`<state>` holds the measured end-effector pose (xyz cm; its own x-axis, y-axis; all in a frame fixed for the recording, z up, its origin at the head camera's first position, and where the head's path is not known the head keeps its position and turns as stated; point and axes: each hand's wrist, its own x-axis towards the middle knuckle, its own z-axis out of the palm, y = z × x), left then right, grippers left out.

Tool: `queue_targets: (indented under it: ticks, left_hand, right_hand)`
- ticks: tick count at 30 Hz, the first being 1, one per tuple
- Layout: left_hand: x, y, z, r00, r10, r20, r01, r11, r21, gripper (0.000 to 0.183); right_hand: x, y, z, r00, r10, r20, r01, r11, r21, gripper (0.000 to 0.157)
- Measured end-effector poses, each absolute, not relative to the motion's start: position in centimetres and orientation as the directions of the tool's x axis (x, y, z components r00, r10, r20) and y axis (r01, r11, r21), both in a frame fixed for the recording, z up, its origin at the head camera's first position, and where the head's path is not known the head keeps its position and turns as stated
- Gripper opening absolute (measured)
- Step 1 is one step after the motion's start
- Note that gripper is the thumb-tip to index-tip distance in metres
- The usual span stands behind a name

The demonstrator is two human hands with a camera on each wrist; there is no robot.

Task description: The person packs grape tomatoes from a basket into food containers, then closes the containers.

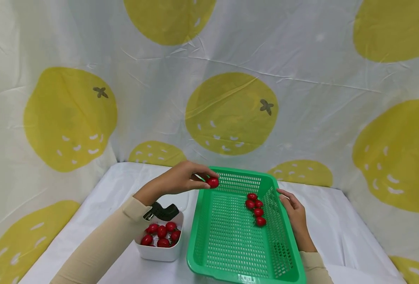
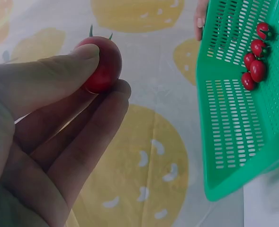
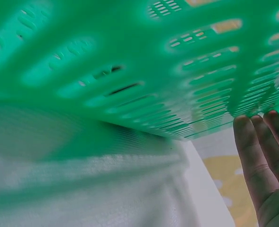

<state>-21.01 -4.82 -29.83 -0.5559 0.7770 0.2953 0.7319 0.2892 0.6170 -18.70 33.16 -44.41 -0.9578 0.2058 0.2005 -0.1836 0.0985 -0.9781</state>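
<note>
Cherry tomato [image 1: 213,182]: where's it lie from the green basket [image 1: 199,236]?

By the far left corner, beside or above; I can't tell which. The left hand [image 1: 181,179], the nearer, pinches it between thumb and fingertips.

And the right hand [image 1: 296,215]?

Straight fingers touch the basket's right wall.

Which way does it point?

Stem end seemingly toward that wall, long axis likewise.
</note>
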Motion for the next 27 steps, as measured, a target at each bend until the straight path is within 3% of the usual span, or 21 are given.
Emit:
queue_targets:
  ticks: [11, 27]
  left_hand:
    - [-18.7, -9.4, -31.8, -0.635, 0.709, 0.307, 0.713, 0.384, 0.587, 0.032]
    - [-16.1, -13.9, -36.7, -0.723, 0.665, 0.19, 0.592, 0.453, 0.667, 0.03]
  right_hand:
    - [-18.5, 33.2, -44.5, -0.962, 0.203, 0.181, -0.172, 0.058, -0.983, 0.041]
    - [-18.7, 33.2, -44.3, -0.963, 0.199, 0.18, -0.164, 0.093, -0.982, 0.041]
